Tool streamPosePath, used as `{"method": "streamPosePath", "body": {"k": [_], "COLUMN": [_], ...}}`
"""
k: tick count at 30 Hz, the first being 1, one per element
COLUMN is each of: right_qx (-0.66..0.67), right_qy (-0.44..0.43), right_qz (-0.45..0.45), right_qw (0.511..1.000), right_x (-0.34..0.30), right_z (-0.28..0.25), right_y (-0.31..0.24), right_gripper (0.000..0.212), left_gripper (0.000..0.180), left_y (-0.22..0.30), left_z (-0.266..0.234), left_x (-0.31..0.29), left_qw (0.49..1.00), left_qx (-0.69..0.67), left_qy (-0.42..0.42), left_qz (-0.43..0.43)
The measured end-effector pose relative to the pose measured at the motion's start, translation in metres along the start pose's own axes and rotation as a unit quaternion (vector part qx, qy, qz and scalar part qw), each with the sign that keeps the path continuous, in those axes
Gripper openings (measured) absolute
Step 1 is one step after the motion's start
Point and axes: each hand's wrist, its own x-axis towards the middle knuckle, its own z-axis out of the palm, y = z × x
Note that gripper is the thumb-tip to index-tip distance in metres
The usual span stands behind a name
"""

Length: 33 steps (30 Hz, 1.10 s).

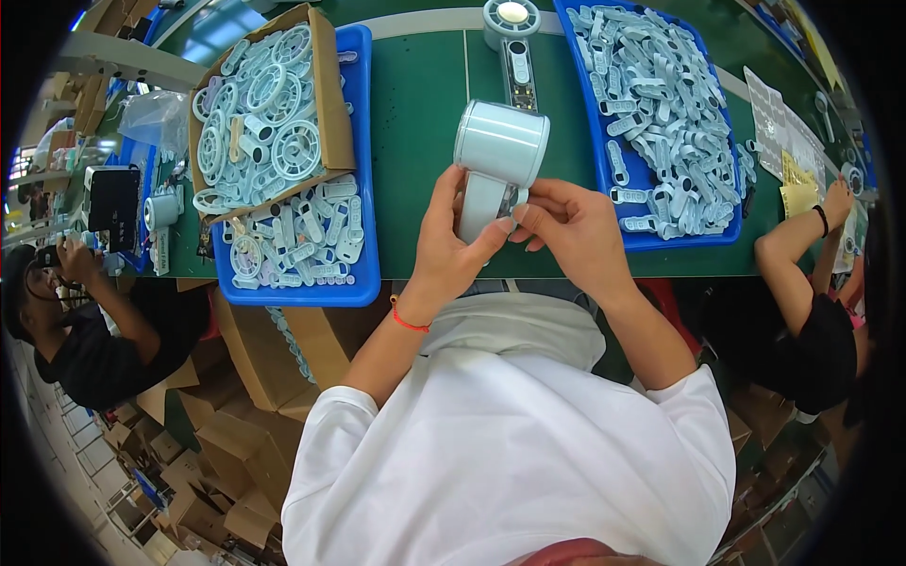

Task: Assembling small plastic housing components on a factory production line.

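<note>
1. The green table [415,85] spreads beneath everything, smooth, with a pale line running away from the wearer.
2. The left blue tray [362,132] and right blue tray [634,165] flank the working space; both hold heaps of light-blue plastic parts.
3. An open cardboard carton [330,104] rests on the left blue tray, covering much of its contents; it is full of spoked rings and smaller pieces.
4. The left hand [444,231] curls around the drum-headed unit's handle, thumb across its front; the right hand [583,236] closes narrowly at the handle's right edge. Whether it pinches a small part, I cannot tell.
5. The drum-headed unit [502,141], glossy, pale and rounded, is held between the trays, near the table's front edge.
6. Beyond it lies a round-headed unit [512,47], its lower end partly hidden.
</note>
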Motion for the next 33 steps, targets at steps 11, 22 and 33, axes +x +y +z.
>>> {"method": "streamPosePath", "body": {"k": [11,22,33], "right_qx": [-0.060,-0.104,-0.088], "right_qy": [0.020,0.005,-0.081], "right_qz": [-0.018,-0.048,0.018], "right_qw": [0.998,0.993,0.993], "right_x": [-0.002,-0.001,0.016], "right_z": [-0.004,-0.009,-0.017], "right_y": [-0.001,-0.001,0.002], "right_gripper": [0.020,0.017,0.024], "left_gripper": [0.086,0.081,0.067], "left_y": [-0.002,0.000,0.006], "left_z": [0.005,0.003,0.000], "left_x": [-0.006,-0.002,0.001], "left_qw": [0.989,0.990,0.988], "left_qx": [0.146,0.137,0.140], "left_qy": [-0.028,-0.046,-0.049], "left_qz": [-0.004,-0.011,-0.036]}}
